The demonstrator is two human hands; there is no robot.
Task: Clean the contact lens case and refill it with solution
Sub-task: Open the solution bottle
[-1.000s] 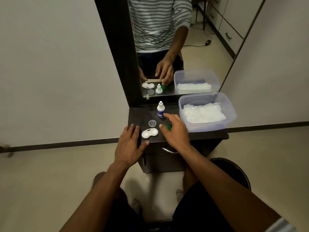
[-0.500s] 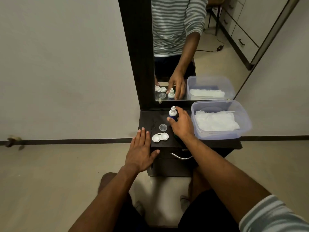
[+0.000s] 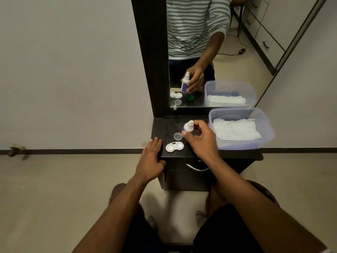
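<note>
Pale walls and a beige floor surround the small dark dresser top (image 3: 164, 125) where we work, with a tall black-framed mirror (image 3: 209, 52) rising from its far edge. Our left hand (image 3: 151, 159) lies flat and open, holding nothing, with its fingers over the near left corner of the top and its palm hanging past the near edge. Just right of it, close to the near edge, sits the white double-well contact lens case (image 3: 174, 147), both wells uncovered and facing up. Just beyond the case rests a small clear round cap (image 3: 177, 136). Our right hand (image 3: 200, 139) is raised above the middle of the top, its thumb and fingers closed around the small white solution bottle with a blue label (image 3: 188, 126), which tilts left with its nozzle capped. To the right, a clear plastic rectangular tub (image 3: 266, 136) holding white tissue (image 3: 235, 129) fills the right half of the top and overhangs its right side. Free room on the surface is the dark strip at the far left, between the mirror frame and the cap.
</note>
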